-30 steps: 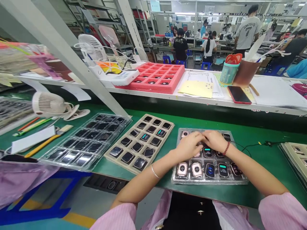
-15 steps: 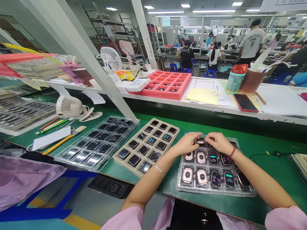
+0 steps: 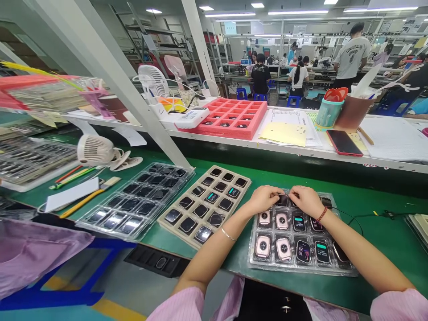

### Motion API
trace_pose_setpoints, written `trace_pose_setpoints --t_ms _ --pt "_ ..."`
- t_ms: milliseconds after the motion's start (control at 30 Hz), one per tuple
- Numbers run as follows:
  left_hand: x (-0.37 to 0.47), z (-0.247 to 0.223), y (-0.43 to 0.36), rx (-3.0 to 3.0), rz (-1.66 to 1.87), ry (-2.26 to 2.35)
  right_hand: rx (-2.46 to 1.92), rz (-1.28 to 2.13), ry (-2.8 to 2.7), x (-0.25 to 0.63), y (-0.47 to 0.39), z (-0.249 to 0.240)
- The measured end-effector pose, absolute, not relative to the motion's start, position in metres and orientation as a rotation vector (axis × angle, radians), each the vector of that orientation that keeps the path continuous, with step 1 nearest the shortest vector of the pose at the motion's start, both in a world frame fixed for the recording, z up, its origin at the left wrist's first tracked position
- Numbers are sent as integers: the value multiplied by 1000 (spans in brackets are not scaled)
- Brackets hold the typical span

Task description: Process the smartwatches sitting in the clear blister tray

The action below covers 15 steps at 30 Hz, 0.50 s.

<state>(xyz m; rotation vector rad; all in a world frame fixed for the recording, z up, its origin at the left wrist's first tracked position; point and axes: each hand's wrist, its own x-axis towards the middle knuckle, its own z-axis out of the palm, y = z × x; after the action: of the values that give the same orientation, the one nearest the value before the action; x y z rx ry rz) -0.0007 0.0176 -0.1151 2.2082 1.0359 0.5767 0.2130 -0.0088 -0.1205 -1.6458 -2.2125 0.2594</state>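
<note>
A clear plastic tray (image 3: 254, 263) of smartwatch bodies lies on the green bench right in front of me. Some watches lie face down with pink backs (image 3: 263, 245); others show lit screens (image 3: 302, 250). My left hand (image 3: 264, 198) and my right hand (image 3: 305, 199) meet over the tray's far row, their fingertips pinching one dark watch body (image 3: 282, 200) between them. A bead bracelet sits on my right wrist and a thin bangle on my left.
A beige tray (image 3: 174, 225) of dark watches and a clear tray (image 3: 133, 207) lie to the left, beyond them a small white fan (image 3: 95, 150), pencils and a brush. The raised shelf holds a pink foam tray (image 3: 234, 117), papers, cups and a red-cased phone (image 3: 344, 142). Other workers sit far behind.
My view has risen and shifted. Both hands have slid from the tray's middle row to its far row and now pinch one dark watch there.
</note>
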Motion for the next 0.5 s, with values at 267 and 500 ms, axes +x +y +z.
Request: trace_pose_setpoints --t_ms 267,500 --pt "-11 -119 17 2250 650 963 -1343 445 -2372 214 -47 -97" --pt "-25 -98 -8 2328 515 745 -1269 793 -2357 206 -68 -89"
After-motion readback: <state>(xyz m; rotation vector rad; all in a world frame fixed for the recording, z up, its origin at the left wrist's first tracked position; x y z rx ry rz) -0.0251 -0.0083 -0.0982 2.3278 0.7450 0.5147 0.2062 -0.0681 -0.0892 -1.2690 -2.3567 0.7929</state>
